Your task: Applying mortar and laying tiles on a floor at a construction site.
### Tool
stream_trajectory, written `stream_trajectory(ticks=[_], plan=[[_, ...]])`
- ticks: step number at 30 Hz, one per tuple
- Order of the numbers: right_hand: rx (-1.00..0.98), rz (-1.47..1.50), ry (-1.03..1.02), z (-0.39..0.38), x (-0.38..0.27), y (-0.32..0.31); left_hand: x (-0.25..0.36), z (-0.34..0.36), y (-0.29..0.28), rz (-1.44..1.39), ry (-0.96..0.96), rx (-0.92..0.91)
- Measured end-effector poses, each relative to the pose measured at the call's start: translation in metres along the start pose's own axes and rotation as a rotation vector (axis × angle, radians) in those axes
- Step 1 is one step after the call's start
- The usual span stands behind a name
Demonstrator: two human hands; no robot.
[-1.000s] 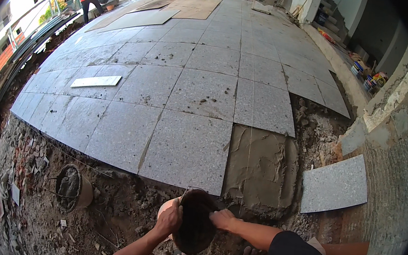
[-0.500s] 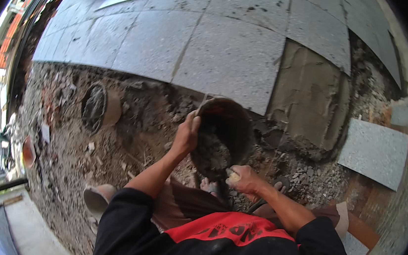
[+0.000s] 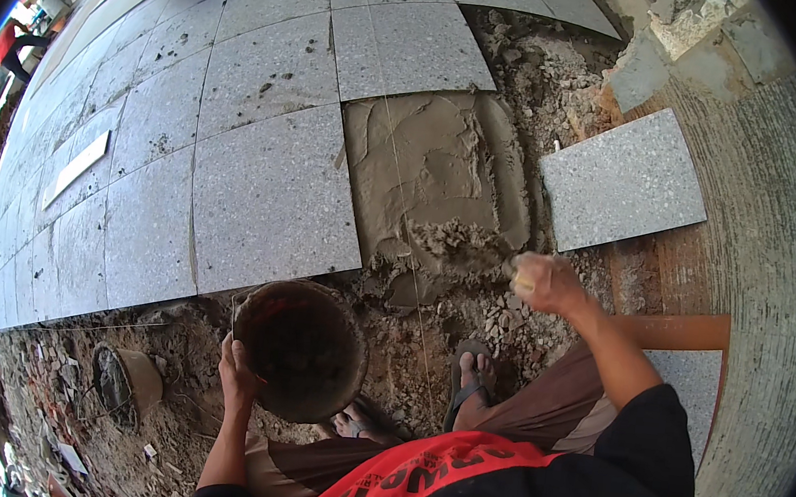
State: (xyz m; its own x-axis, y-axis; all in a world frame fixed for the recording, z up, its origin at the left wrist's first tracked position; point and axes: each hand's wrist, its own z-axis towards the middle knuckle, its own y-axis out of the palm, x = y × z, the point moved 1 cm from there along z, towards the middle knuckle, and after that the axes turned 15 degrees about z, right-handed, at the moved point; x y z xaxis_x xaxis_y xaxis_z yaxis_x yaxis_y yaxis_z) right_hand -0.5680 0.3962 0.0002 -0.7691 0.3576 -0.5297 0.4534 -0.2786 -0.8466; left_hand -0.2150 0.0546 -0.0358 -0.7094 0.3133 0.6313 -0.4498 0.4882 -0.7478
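Observation:
My left hand (image 3: 237, 379) grips the rim of a dark round bucket (image 3: 302, 350), tilted so that its mouth faces up toward me. Its inside is in shadow, with dark residue in the bottom. In my right hand (image 3: 554, 286) is the pale yellowish handle of a trowel (image 3: 523, 281); its blade is hard to make out. That hand is just right of a rough heap of wet mortar (image 3: 457, 242), which lies at the near edge of a smoothed mortar bed (image 3: 418, 149). Laid grey speckled tiles (image 3: 272, 201) border the bed on its left and far sides.
A loose grey tile (image 3: 626, 180) lies right of the bed. A thin string (image 3: 393, 132) crosses over the bed. Another bucket (image 3: 143, 382) lies on the rubble at left. My sandalled feet (image 3: 474, 373) stand on broken ground. Far left, another person (image 3: 16, 48) is partly visible.
My view has turned right. My right hand has moved from the bucket's mouth to the mortar bed, where a fresh heap now lies. The left hand still holds the bucket.

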Motion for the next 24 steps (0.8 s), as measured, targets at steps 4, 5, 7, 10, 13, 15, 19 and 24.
stream_trajectory(ticks=[4,5,7,10,13,15,19,24], plan=[[0.003,-0.503,-0.17,0.011,0.029,-0.001,-0.008,-0.001,0.002,0.097,0.032,0.042],[0.083,-0.334,-0.033,-0.002,0.024,0.006,-0.007,0.0,0.004,0.096,0.035,0.042],[0.297,-0.103,0.09,-0.018,0.007,0.016,-0.005,-0.003,0.002,0.096,0.037,-0.002],[0.258,0.094,0.513,-0.02,0.018,0.035,-0.007,0.0,-0.003,0.066,0.02,0.018],[0.257,0.566,0.976,-0.013,0.017,0.054,0.014,0.004,-0.002,0.071,-0.001,-0.039],[0.192,0.766,1.098,-0.006,0.009,0.079,0.001,0.009,0.004,0.074,0.007,-0.001],[0.117,0.447,0.72,-0.009,0.036,0.137,0.022,0.012,0.01,0.042,0.019,-0.037],[-0.298,0.306,0.505,0.016,0.026,0.108,0.008,0.011,0.004,0.069,0.044,-0.051]])
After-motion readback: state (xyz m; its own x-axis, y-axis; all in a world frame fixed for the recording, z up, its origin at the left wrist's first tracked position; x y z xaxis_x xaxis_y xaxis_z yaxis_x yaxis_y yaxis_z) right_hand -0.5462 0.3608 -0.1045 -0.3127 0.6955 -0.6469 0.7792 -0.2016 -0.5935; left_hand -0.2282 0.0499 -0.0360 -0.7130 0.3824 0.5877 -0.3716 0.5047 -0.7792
